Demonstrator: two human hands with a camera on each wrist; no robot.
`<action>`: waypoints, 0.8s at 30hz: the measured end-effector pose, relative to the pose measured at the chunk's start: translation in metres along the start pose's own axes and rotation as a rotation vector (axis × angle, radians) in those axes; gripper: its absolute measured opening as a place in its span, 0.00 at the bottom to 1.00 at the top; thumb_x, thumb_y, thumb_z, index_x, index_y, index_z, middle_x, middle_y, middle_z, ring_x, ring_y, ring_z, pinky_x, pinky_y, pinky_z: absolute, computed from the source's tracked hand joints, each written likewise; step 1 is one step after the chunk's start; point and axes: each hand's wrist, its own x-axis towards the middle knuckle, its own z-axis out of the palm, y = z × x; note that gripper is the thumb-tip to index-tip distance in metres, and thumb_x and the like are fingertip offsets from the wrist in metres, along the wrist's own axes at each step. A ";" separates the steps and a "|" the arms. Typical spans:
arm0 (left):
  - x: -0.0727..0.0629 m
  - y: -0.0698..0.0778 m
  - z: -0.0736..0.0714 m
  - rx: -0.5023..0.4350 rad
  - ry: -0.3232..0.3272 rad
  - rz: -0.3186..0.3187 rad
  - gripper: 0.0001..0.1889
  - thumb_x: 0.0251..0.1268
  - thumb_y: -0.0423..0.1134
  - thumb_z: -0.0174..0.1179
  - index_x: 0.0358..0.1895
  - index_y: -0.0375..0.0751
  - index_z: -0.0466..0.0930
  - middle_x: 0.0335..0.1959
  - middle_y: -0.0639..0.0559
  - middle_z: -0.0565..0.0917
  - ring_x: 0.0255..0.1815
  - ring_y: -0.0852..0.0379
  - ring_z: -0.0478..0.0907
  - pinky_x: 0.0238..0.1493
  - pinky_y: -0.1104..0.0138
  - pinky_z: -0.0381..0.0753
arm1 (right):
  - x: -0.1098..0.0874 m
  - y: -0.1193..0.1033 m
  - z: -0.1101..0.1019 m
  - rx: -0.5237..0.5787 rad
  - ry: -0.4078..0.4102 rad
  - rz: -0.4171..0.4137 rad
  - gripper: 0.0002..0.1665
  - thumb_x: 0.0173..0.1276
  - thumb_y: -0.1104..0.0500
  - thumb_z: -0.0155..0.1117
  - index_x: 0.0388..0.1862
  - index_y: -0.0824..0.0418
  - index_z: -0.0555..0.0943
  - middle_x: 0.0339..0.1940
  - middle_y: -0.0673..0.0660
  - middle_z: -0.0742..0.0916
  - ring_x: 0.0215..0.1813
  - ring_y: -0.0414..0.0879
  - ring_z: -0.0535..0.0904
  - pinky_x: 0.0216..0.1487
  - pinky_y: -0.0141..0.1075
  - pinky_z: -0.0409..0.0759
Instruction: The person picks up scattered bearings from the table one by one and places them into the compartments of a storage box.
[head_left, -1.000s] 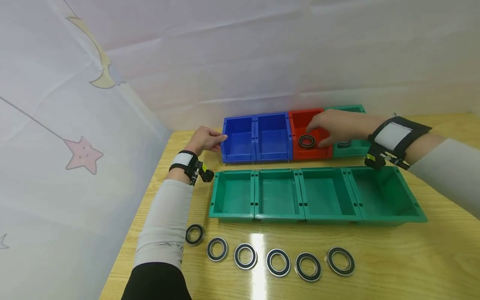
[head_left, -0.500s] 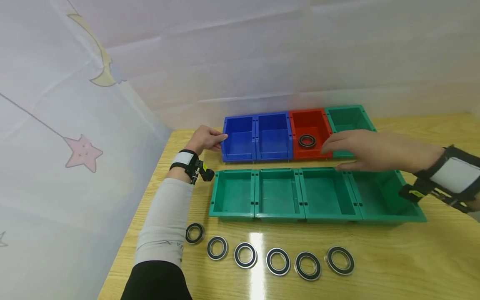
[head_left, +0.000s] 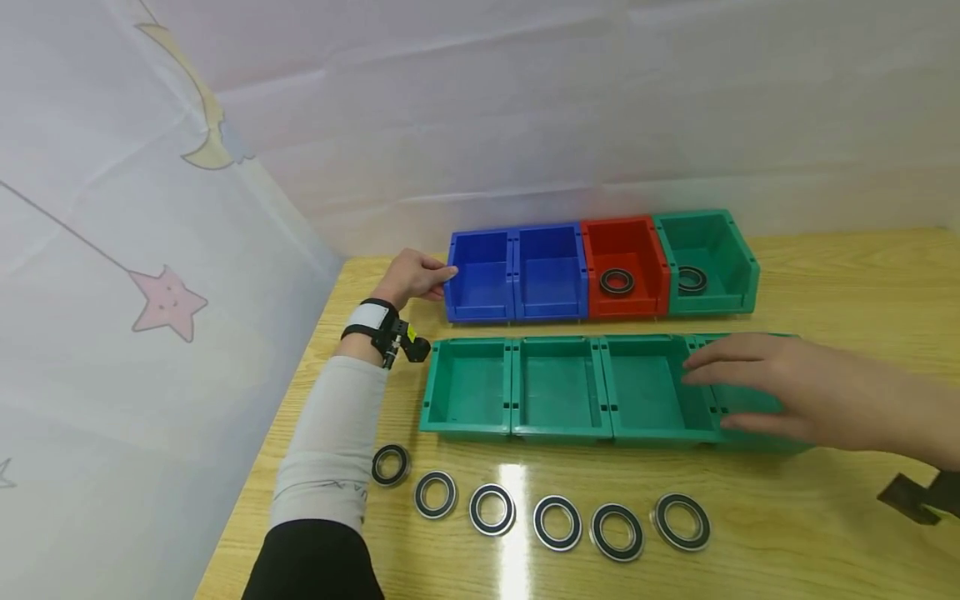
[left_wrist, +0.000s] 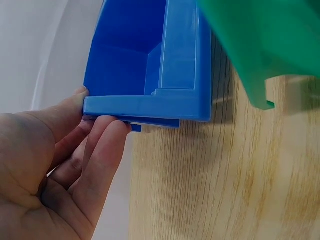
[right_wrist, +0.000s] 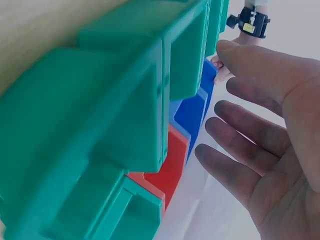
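Back from the far bins, my right grip point(head_left: 787, 387) now hangs over the right end of the near row of green plastic bins point(head_left: 558, 432), its fingers spread and holding nothing. My left grip point(head_left: 414, 277) pinches the outer edge of the leftmost blue plastic bin point(head_left: 482, 313) between thumb and fingers. One round, black-sealed metal bearing point(head_left: 617, 292) lies in the red plastic bin point(head_left: 630, 308); another such bearing point(head_left: 692, 288) lies in the far green plastic bin point(head_left: 712, 303). I judge those two done and the six loose bearings point(head_left: 492, 529), strung along the wooden table point(head_left: 825, 533), left to do. I can't make out what the rightmost near bin holds, since my right grip covers much of it. The black wrist camera point(head_left: 907, 497) there is blurred and cut off. A bin wall hides part of the far green bin's bearing.
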 end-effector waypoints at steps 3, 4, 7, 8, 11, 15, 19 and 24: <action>0.001 -0.001 0.001 0.003 -0.002 0.005 0.22 0.71 0.49 0.60 0.60 0.38 0.81 0.48 0.38 0.86 0.31 0.58 0.86 0.50 0.56 0.87 | -0.007 -0.009 0.001 0.011 0.013 -0.009 0.28 0.53 0.37 0.75 0.53 0.42 0.83 0.55 0.38 0.82 0.55 0.38 0.78 0.56 0.10 0.70; 0.001 -0.001 0.001 0.003 -0.001 0.008 0.22 0.71 0.48 0.60 0.60 0.37 0.81 0.48 0.38 0.87 0.31 0.58 0.86 0.51 0.56 0.87 | -0.008 -0.013 0.002 0.019 0.020 -0.016 0.28 0.55 0.35 0.73 0.53 0.42 0.83 0.55 0.39 0.83 0.55 0.38 0.77 0.56 0.10 0.69; 0.001 -0.001 0.001 0.004 0.002 0.015 0.22 0.71 0.48 0.60 0.59 0.37 0.82 0.48 0.38 0.86 0.31 0.58 0.85 0.50 0.56 0.87 | -0.013 -0.023 0.005 0.047 0.040 -0.025 0.25 0.62 0.33 0.66 0.54 0.41 0.82 0.55 0.40 0.82 0.56 0.36 0.76 0.57 0.10 0.68; 0.002 -0.001 0.000 0.001 0.004 0.013 0.22 0.71 0.48 0.60 0.59 0.37 0.82 0.48 0.38 0.86 0.31 0.59 0.85 0.50 0.56 0.87 | -0.015 -0.026 0.006 0.060 0.042 -0.022 0.25 0.63 0.32 0.64 0.55 0.40 0.82 0.55 0.39 0.82 0.56 0.35 0.75 0.57 0.09 0.68; 0.002 0.001 0.000 -0.004 0.005 0.008 0.22 0.70 0.48 0.61 0.59 0.37 0.82 0.48 0.38 0.86 0.30 0.59 0.84 0.50 0.56 0.87 | -0.022 -0.035 0.009 0.082 0.035 -0.001 0.25 0.64 0.32 0.62 0.56 0.39 0.81 0.55 0.40 0.82 0.55 0.34 0.76 0.56 0.08 0.68; 0.002 0.001 0.001 -0.008 0.003 0.005 0.22 0.70 0.48 0.61 0.60 0.37 0.81 0.48 0.39 0.86 0.31 0.59 0.84 0.50 0.56 0.87 | -0.029 -0.046 0.014 0.101 0.016 0.017 0.28 0.58 0.37 0.73 0.57 0.38 0.80 0.55 0.40 0.82 0.52 0.36 0.80 0.55 0.08 0.68; 0.002 0.001 0.001 -0.008 0.003 0.004 0.22 0.70 0.48 0.61 0.60 0.37 0.81 0.48 0.39 0.86 0.32 0.57 0.85 0.50 0.56 0.87 | -0.033 -0.054 0.019 0.138 0.005 0.020 0.29 0.56 0.41 0.75 0.57 0.38 0.80 0.55 0.40 0.83 0.52 0.36 0.80 0.55 0.08 0.68; 0.001 -0.001 0.000 -0.014 0.001 0.000 0.22 0.71 0.48 0.60 0.60 0.37 0.81 0.48 0.38 0.86 0.35 0.54 0.86 0.52 0.55 0.87 | -0.035 -0.063 0.026 0.176 -0.007 0.002 0.28 0.58 0.40 0.74 0.58 0.39 0.79 0.54 0.40 0.83 0.52 0.36 0.80 0.55 0.08 0.68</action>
